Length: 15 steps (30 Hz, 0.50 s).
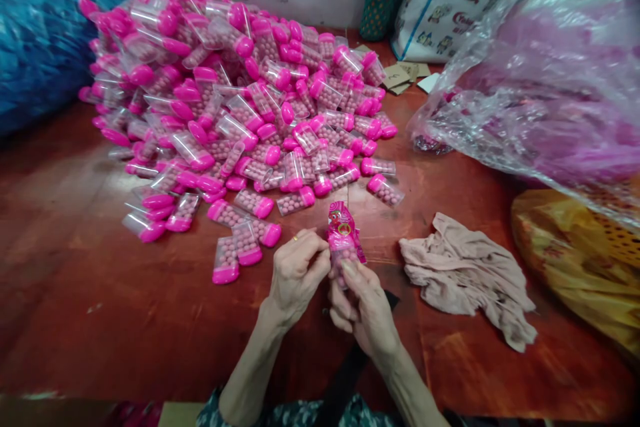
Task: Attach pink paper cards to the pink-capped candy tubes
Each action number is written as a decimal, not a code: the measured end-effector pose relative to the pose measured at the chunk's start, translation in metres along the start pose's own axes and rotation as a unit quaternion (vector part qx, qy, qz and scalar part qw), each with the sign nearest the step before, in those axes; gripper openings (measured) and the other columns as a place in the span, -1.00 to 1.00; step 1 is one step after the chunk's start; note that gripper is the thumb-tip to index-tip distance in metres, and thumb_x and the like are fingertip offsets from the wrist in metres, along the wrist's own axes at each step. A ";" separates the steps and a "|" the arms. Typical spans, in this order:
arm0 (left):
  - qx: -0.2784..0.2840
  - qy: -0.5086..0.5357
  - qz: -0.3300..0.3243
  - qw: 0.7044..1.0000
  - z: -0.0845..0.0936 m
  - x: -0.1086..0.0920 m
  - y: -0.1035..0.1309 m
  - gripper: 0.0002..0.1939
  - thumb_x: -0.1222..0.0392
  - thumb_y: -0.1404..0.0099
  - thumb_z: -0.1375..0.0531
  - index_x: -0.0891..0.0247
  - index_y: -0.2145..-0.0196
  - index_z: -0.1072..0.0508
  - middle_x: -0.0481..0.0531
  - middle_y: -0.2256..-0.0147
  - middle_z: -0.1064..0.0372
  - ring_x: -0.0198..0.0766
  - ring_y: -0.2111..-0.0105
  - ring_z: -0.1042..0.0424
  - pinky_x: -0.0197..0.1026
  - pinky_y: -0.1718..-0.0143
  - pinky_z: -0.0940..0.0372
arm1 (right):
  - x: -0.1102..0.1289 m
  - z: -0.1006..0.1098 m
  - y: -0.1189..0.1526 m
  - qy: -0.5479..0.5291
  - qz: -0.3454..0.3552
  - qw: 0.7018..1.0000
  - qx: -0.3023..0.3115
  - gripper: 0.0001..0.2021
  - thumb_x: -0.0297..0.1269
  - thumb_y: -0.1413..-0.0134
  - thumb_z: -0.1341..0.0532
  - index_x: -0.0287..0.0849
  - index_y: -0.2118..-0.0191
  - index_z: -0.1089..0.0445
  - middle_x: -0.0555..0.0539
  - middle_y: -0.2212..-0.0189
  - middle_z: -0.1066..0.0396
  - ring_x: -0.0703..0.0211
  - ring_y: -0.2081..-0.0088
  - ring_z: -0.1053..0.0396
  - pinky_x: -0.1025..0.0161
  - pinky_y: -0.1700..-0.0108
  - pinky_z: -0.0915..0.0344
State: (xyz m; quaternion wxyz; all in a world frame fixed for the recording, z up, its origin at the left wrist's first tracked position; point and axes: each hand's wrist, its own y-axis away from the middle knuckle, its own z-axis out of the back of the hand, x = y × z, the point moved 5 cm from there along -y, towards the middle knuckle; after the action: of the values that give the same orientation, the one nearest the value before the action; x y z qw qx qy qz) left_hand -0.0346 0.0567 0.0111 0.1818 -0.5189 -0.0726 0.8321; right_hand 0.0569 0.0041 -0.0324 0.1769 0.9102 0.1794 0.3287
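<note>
My right hand point(363, 300) is closed on the lower end of a clear container point(345, 255) of pink balls, held upright in front of me. A shiny pink printed wrapper point(342, 223) covers its upper end. Just left of it, my left hand point(299, 267) has its fingers pinched together beside the wrapper's edge; what they hold, if anything, is too small to make out. Beyond my hands lies a large heap of similar containers point(245, 120) with bright pink caps, and several point(243, 240) lie loose at its near edge.
A crumpled beige cloth point(467, 270) lies right of my hands on the reddish-brown table point(150, 333). Clear plastic point(540, 87) with pink contents and a yellow bag point(565, 273) are at right. Blue plastic point(45, 40) is far left; cardboard pieces point(404, 73) and a white bag point(440, 7) are behind.
</note>
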 end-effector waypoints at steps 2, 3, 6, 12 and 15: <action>-0.005 0.004 0.008 1.000 -0.002 0.000 0.001 -0.84 0.39 -0.17 -0.07 0.28 0.54 -0.33 -0.05 0.58 -0.26 -0.30 0.49 -0.28 -0.14 0.26 -0.25 | 0.000 0.003 0.000 0.004 0.008 1.000 -0.016 -0.82 -0.19 -0.09 -0.14 -0.21 0.40 -0.29 0.17 0.67 -0.07 0.53 0.75 0.14 0.55 0.79 0.12; -0.007 0.006 0.011 1.000 -0.003 0.000 0.001 -0.83 0.39 -0.17 -0.07 0.28 0.55 -0.33 -0.06 0.59 -0.26 -0.30 0.49 -0.27 -0.14 0.26 -0.25 | 0.000 0.004 -0.001 0.009 0.012 1.000 -0.021 -0.81 -0.18 -0.08 -0.15 -0.20 0.40 -0.28 0.17 0.67 -0.07 0.52 0.76 0.14 0.55 0.79 0.12; -0.008 0.013 0.013 1.000 -0.006 0.001 0.003 -0.83 0.39 -0.16 -0.07 0.28 0.55 -0.32 -0.05 0.58 -0.25 -0.31 0.50 -0.26 -0.13 0.26 -0.26 | 0.000 0.007 -0.001 0.032 0.025 0.999 -0.026 -0.81 -0.17 -0.08 -0.14 -0.19 0.40 -0.24 0.18 0.70 -0.07 0.51 0.77 0.16 0.54 0.79 0.14; -0.015 0.029 0.028 0.999 -0.007 0.002 0.004 -0.86 0.37 -0.15 -0.08 0.27 0.53 -0.34 -0.05 0.57 -0.27 -0.30 0.49 -0.27 -0.11 0.22 -0.27 | 0.000 0.008 0.000 0.091 0.067 0.993 -0.042 -0.77 -0.15 -0.10 -0.12 -0.17 0.46 -0.17 0.20 0.74 -0.03 0.50 0.78 0.16 0.51 0.78 0.15; -0.016 0.034 0.026 0.999 -0.007 0.002 0.005 -0.85 0.39 -0.14 -0.08 0.27 0.55 -0.33 -0.07 0.58 -0.25 -0.32 0.51 -0.25 -0.08 0.17 -0.26 | -0.001 0.007 0.000 0.085 0.072 0.993 -0.037 -0.76 -0.15 -0.11 -0.10 -0.16 0.49 -0.14 0.21 0.74 0.00 0.50 0.78 0.18 0.50 0.78 0.15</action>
State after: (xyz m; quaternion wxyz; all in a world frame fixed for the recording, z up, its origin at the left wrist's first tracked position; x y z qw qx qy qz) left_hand -0.0302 0.0526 0.0043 0.1538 -0.5516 -0.0663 0.8171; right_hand 0.0609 0.0026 -0.0382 0.1708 0.8823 0.1154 0.4231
